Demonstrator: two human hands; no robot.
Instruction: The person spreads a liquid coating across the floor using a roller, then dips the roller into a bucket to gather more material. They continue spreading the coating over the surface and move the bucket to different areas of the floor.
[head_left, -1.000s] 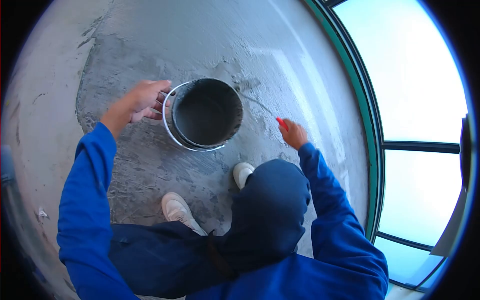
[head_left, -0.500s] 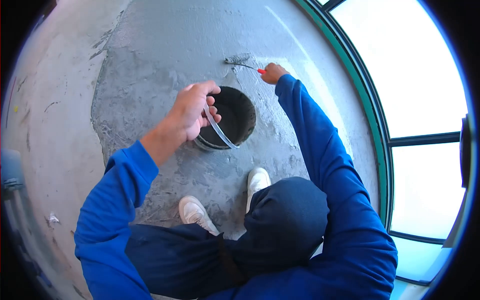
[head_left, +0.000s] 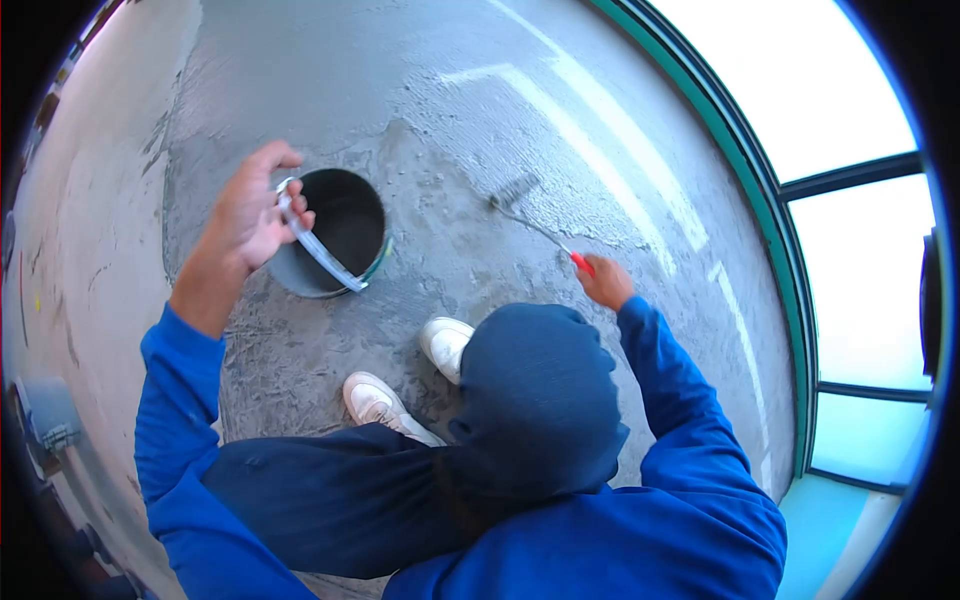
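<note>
My left hand (head_left: pixel 258 205) has its fingers curled round the pale strap-like handle (head_left: pixel 328 262) of a dark bucket (head_left: pixel 297 273), with the thumb and forefinger stretched out above. The bucket sits in the view just left of centre, its inside dark. At the right, my right hand (head_left: pixel 607 285) is closed on the red grip of a paint roller (head_left: pixel 515 192). The roller's thin bent rod points up and left, and its sleeve lies over the wet-looking grey coating on the floor.
A grey floor (head_left: pixel 300 70) carries a darker, textured coating, with pale stripes of light at the right. Along the right runs a green-framed window (head_left: pixel 780 260). My white shoes (head_left: pixel 375 400) stand below the bucket. A blurred bluish object (head_left: pixel 55 420) lies at the left edge.
The bucket and my left hand now appear further left in the view. My right hand has come down and nearer with the roller, and the whole view has shifted.
</note>
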